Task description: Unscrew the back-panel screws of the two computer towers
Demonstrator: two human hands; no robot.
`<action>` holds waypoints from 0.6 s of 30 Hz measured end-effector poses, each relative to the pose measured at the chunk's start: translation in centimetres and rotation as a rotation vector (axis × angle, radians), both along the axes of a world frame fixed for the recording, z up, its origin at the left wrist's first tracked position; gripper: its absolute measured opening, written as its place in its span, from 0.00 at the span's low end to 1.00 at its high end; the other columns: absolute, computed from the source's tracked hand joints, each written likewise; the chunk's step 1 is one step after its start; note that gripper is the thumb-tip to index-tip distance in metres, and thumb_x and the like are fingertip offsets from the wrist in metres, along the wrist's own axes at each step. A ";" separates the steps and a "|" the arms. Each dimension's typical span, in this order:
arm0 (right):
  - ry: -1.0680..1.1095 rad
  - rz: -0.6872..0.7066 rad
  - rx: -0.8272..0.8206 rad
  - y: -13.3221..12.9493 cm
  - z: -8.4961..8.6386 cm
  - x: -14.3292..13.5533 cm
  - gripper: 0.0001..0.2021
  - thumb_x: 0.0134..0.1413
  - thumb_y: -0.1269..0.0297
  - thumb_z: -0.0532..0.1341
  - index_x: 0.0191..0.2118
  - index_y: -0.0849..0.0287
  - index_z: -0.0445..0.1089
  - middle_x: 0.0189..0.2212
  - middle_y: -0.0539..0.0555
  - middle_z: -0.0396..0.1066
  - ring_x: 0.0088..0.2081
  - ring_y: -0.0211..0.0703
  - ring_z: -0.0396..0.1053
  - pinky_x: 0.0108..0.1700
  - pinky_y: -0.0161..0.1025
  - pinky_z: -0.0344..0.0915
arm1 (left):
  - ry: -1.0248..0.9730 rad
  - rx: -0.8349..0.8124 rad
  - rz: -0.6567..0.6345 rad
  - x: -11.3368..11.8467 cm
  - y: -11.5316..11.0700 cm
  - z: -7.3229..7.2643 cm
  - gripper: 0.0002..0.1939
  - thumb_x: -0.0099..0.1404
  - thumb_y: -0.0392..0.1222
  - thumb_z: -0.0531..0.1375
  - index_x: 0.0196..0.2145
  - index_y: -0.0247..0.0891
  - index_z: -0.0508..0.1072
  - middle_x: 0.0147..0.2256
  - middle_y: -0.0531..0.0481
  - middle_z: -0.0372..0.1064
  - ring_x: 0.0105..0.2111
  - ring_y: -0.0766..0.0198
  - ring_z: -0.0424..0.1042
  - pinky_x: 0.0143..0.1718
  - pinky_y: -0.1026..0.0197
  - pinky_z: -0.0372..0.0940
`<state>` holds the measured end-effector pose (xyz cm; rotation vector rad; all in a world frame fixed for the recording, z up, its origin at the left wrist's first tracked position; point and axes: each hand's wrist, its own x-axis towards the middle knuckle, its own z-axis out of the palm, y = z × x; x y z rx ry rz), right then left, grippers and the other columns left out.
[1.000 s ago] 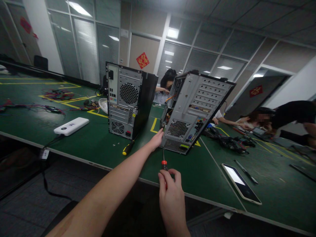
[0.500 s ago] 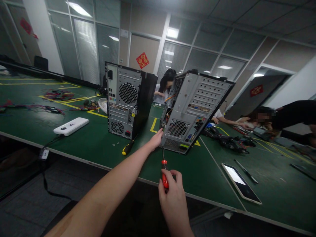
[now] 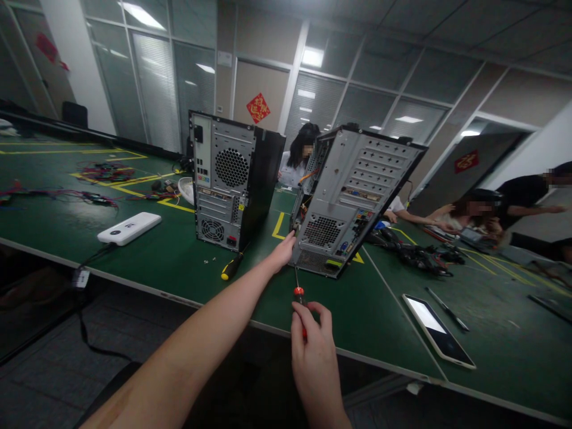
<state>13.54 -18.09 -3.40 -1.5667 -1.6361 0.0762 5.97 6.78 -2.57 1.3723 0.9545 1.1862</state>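
A computer case (image 3: 348,205) stands side-open, an orange cable (image 3: 309,176) inside. Near its bottom corner, the right hand (image 3: 316,348) grips a red screwdriver (image 3: 299,291); the left hand (image 3: 283,251) touches its edge — whether grasping, I can't tell. Left of it, a white basket (image 3: 185,190).

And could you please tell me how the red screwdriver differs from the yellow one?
The red screwdriver is held in the right hand, while the yellow screwdriver lies on the green table. The red one points toward the foot of the right computer tower, whereas the yellow one is by the foot of the left computer tower. Both have dark parts besides their bright colour.
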 end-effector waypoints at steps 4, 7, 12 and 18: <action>0.007 0.021 -0.008 -0.1 -0.1 0.0 0.15 0.72 0.61 0.56 0.53 0.56 0.77 0.53 0.62 0.67 0.46 0.49 0.77 0.46 0.44 0.76 | 0.003 -0.009 -0.008 0.0 0.1 -0.1 0.31 0.74 0.49 0.50 0.71 0.41 0.66 0.75 0.52 0.53 0.75 0.57 0.55 0.75 0.55 0.48; -0.013 0.025 -0.019 -0.2 -0.4 0.0 0.17 0.67 0.68 0.57 0.56 0.56 0.76 0.53 0.62 0.66 0.45 0.48 0.77 0.46 0.44 0.77 | 0.025 0.007 -0.009 -0.1 0.0 0.0 0.32 0.74 0.49 0.49 0.72 0.39 0.65 0.75 0.51 0.53 0.75 0.58 0.54 0.75 0.57 0.47; -0.050 0.046 -0.022 -0.2 -0.5 0.1 0.18 0.67 0.69 0.55 0.57 0.57 0.75 0.52 0.62 0.67 0.46 0.49 0.78 0.46 0.45 0.76 | 0.046 0.019 -0.026 -0.2 -0.3 0.3 0.33 0.75 0.49 0.49 0.73 0.38 0.63 0.76 0.49 0.51 0.76 0.58 0.53 0.75 0.58 0.46; -0.022 0.027 -0.045 -0.2 -0.2 0.1 0.18 0.70 0.63 0.56 0.60 0.55 0.74 0.50 0.60 0.71 0.44 0.49 0.79 0.45 0.43 0.75 | 0.030 -0.008 -0.016 -0.3 -0.5 0.5 0.32 0.74 0.50 0.50 0.72 0.41 0.64 0.75 0.49 0.53 0.75 0.55 0.55 0.75 0.53 0.48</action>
